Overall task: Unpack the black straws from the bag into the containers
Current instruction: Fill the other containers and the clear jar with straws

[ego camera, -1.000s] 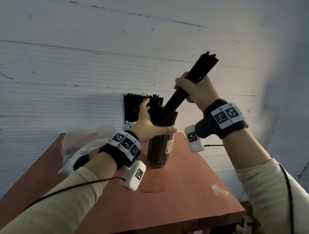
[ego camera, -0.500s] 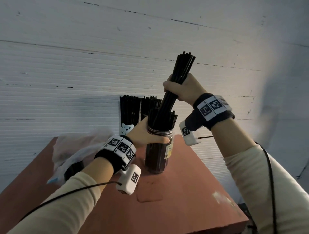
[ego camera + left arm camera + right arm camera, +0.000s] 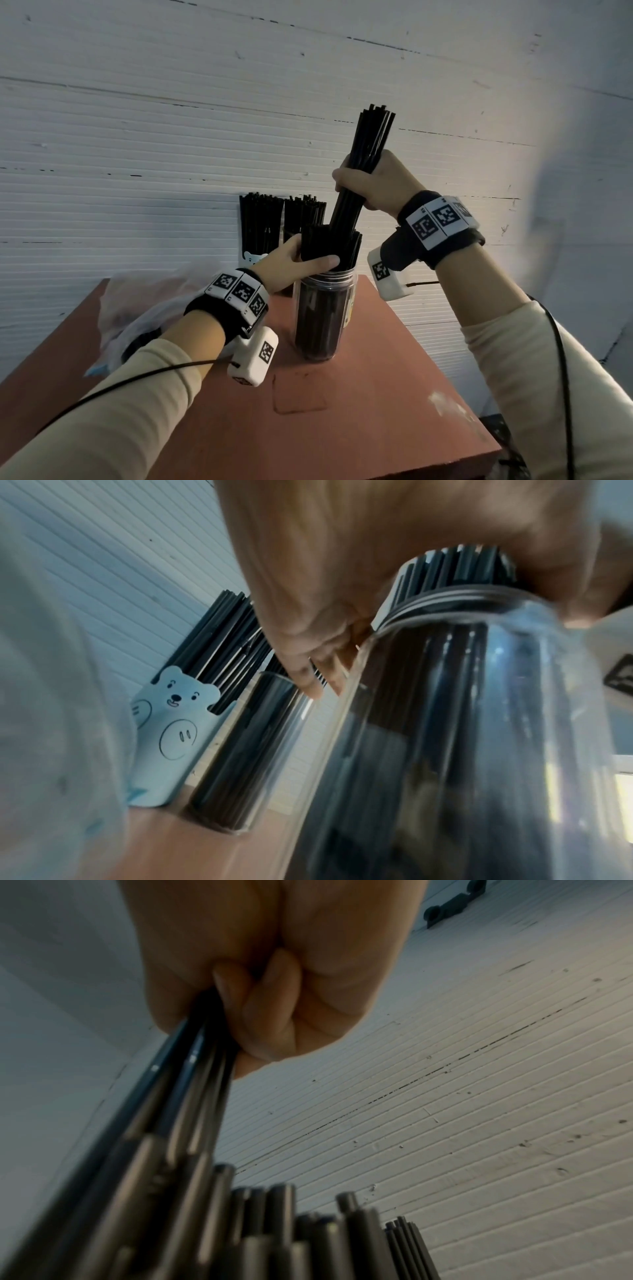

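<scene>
Item: bundle of black straws [image 3: 363,171], held in the right hand [image 3: 380,185], fingers [image 3: 270,1010] wrapped tight round the bundle near its middle, upper ends fanning slightly above the fist, lower ends entering the mouth of the clear jar [image 3: 325,315]. Bundle leans a little to the right of upright. Left hand [image 3: 291,263] curled round the standing straws [image 3: 329,246] that project from the jar just above its rim, thumb in front and fingers behind, gathering them aside and steadying the jar. Handling, by judgement: straws are light, thin, smooth and fairly stiff along their length, but individually loose; a slack fist would let single straws slide out, and a hard squeeze could kink them. Best hold is a full-hand wrap at mid-length, as here, easing open only once the lower ends are seated among the others. Jar appears nearly full, so entry is tight and stray ends may catch on the rim. Behind, against the white ribbed wall [image 3: 137,137]: a bear-printed holder [image 3: 171,731] and a second clear container [image 3: 246,756], both packed with straws. At left on the reddish table [image 3: 376,411]: the plastic bag [image 3: 137,308], contents unclear.
</scene>
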Demonstrator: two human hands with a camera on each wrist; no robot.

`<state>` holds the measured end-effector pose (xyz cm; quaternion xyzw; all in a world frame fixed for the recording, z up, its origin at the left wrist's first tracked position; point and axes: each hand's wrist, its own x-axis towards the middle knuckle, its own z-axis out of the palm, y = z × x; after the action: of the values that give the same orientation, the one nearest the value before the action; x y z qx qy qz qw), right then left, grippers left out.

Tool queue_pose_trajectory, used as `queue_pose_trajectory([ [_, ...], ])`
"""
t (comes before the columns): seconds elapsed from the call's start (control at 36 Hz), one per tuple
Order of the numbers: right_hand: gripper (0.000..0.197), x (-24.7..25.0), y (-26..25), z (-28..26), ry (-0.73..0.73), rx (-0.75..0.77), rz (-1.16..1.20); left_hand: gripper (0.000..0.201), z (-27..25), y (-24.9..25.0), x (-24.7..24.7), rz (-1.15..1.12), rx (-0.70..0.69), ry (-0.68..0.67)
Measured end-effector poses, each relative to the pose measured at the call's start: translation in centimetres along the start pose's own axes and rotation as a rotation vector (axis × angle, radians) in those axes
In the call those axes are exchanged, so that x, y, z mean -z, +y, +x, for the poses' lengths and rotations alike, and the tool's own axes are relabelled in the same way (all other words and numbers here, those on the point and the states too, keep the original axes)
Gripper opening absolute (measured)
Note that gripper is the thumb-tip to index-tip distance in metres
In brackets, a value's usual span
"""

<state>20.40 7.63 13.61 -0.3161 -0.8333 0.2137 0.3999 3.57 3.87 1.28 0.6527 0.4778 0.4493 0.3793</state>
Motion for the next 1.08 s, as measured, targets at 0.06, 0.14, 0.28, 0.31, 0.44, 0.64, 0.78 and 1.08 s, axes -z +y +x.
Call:
queue_pose_trajectory([
  [0.06,0.026,-0.1,0.1,-0.1,-0.013,0.006,0.005,0.087,0.1,-0.1,-0.1,-0.04,0.013,-0.005],
  [0.14,0.03,-0.2,0.4,-0.1,-0.025,0.005,0.012,0.097,0.2,-0.4,-0.1,-0.101,0.048,-0.028],
  [0.28,0.037,-0.7,1.1,-0.6,-0.07,-0.018,-0.01,0.082,-0.1,-0.7,-0.5,-0.083,0.044,-0.022],
  [0.31,0.035,-1.1,1.3,-0.7,-0.085,-0.014,-0.039,0.081,-0.2,-0.8,-0.5,-0.077,0.038,-0.021],
  [0.44,0.031,-2.7,2.3,-1.9,-0.109,0.005,-0.065,0.108,-0.4,-1.2,-0.4,0.003,0.04,-0.02],
  [0.64,0.062,-2.5,3.2,-3.2,0.023,0.038,-0.164,0.082,-1.1,-1.5,-0.8,0.014,0.032,0.063],
  [0.78,0.098,-2.4,1.5,-3.5,0.226,0.254,-0.206,0.096,-1.5,-1.7,-1.4,0.009,0.013,0.114],
  [1.08,0.033,-4.4,1.6,-4.6,0.273,0.415,-0.377,0.033,-2.9,-0.9,-2.2,0.07,-0.067,0.175],
])
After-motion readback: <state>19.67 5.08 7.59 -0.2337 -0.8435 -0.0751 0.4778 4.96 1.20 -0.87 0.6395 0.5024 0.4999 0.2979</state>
